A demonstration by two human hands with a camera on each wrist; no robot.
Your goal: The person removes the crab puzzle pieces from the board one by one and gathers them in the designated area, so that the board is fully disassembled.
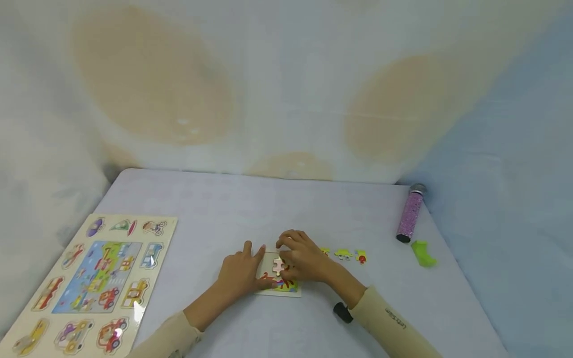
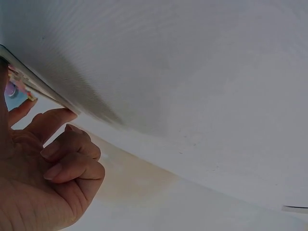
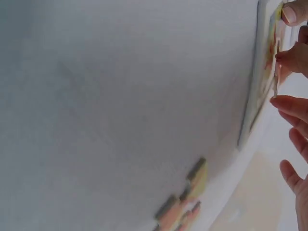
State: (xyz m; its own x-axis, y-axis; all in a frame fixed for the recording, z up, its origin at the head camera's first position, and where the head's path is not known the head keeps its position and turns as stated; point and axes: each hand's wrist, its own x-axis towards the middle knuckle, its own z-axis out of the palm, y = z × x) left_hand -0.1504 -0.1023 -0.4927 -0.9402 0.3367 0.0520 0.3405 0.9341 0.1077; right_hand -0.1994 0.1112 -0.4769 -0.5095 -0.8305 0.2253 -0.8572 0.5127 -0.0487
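Observation:
A small jigsaw board [image 1: 267,262] with a colourful picture along its lower part lies on the table. My left hand [image 1: 237,273] holds it at the left side, thumb over the lower picture and index finger at the edge; the remaining fingers [image 2: 77,166] are curled in the left wrist view. Between thumb and fingertips, my right hand [image 1: 306,257] pinches a pale jigsaw piece [image 1: 278,267] over the board. In the right wrist view that piece [image 3: 276,86] appears edge-on, tilted up from the board. The right hand partly covers the board's right side.
Several loose jigsaw pieces [image 1: 343,254] lie in a row right of the board. A large vehicle puzzle [image 1: 152,286] lies at the left. Farther right are a glittery purple tube [image 1: 410,215] and a green object [image 1: 423,254]; a black cylindrical object [image 1: 342,313] sits near my right forearm.

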